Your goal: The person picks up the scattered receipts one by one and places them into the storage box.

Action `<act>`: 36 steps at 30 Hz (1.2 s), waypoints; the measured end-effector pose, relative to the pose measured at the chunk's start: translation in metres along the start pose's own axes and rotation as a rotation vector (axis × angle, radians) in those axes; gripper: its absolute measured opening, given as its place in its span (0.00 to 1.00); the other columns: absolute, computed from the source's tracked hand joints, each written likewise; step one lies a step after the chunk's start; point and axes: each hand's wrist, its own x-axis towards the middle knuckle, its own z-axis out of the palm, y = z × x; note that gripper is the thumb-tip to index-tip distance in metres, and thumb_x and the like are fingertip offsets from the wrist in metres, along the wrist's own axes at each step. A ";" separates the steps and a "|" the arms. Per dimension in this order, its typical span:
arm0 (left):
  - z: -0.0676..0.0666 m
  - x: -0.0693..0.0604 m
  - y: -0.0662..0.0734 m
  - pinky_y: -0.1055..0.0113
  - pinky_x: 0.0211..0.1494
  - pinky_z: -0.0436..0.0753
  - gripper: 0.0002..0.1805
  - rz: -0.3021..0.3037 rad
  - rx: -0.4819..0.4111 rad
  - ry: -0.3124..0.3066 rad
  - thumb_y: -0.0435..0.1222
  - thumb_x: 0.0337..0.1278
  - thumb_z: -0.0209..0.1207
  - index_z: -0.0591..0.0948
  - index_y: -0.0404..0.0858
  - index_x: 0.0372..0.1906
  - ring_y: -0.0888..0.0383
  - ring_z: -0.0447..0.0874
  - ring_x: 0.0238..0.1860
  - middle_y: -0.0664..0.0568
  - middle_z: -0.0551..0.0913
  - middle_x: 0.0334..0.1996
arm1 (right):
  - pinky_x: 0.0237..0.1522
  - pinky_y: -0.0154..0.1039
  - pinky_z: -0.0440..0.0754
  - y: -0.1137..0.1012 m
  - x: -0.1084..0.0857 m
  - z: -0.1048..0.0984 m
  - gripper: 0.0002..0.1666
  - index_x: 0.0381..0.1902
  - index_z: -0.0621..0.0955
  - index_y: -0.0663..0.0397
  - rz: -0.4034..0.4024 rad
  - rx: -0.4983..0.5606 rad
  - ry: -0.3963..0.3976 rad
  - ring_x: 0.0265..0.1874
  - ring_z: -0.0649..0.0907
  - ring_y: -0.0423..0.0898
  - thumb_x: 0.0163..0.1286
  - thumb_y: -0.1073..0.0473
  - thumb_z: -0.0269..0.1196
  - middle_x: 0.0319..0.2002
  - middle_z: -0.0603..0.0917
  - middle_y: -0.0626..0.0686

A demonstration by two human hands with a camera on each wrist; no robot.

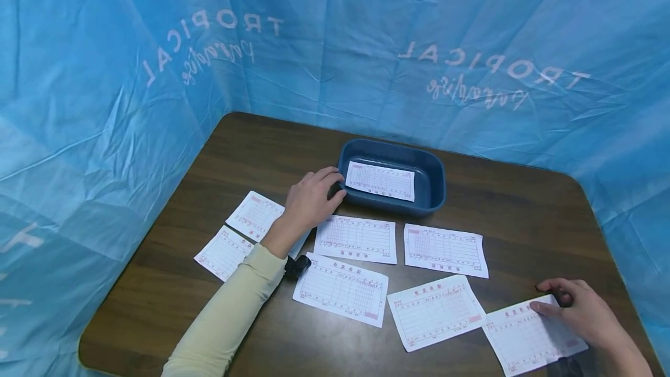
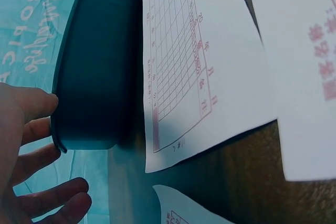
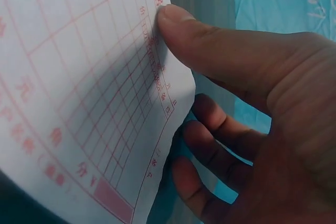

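Several white receipt slips with red print lie on the brown table, and one receipt slip (image 1: 381, 180) leans inside a dark blue plastic basin (image 1: 437, 182). My left hand (image 1: 311, 196) holds the basin's left end. In the left wrist view, the thumb lies against the basin's outer wall (image 2: 97, 77) and some fingers pass behind the rim. At the far right, my right hand (image 1: 588, 313) pinches the edge of a receipt slip (image 1: 523, 336). The right wrist view shows the thumb on that slip's printed face (image 3: 89, 66), with curled fingers behind its edge.
Two receipts (image 1: 345, 290) (image 1: 437, 311) lie at the front middle, two more (image 1: 356, 239) (image 1: 445, 251) before the basin. Others (image 1: 255, 214) (image 1: 224, 252) lie left, partly under my left forearm. A blue printed curtain (image 1: 335, 74) surrounds the table (image 1: 272, 138).
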 end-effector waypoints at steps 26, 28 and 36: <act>-0.001 0.003 -0.001 0.57 0.46 0.80 0.20 0.009 0.011 -0.009 0.50 0.63 0.57 0.79 0.49 0.57 0.54 0.73 0.54 0.55 0.72 0.63 | 0.30 0.44 0.68 -0.003 0.005 0.002 0.29 0.34 0.80 0.59 0.032 -0.018 -0.139 0.31 0.74 0.49 0.56 0.37 0.68 0.30 0.76 0.51; -0.002 0.003 -0.001 0.56 0.46 0.80 0.21 0.010 0.011 -0.012 0.50 0.63 0.57 0.79 0.50 0.58 0.54 0.73 0.54 0.55 0.72 0.63 | 0.31 0.44 0.69 -0.003 0.005 0.001 0.27 0.35 0.80 0.58 0.017 -0.024 -0.138 0.31 0.75 0.50 0.58 0.38 0.68 0.31 0.77 0.51; -0.001 0.002 -0.001 0.55 0.46 0.80 0.21 0.003 0.009 -0.025 0.52 0.63 0.56 0.79 0.50 0.58 0.53 0.73 0.54 0.55 0.72 0.63 | 0.30 0.42 0.67 0.005 0.001 -0.004 0.23 0.40 0.81 0.58 0.021 0.036 -0.143 0.32 0.74 0.48 0.66 0.42 0.63 0.32 0.78 0.50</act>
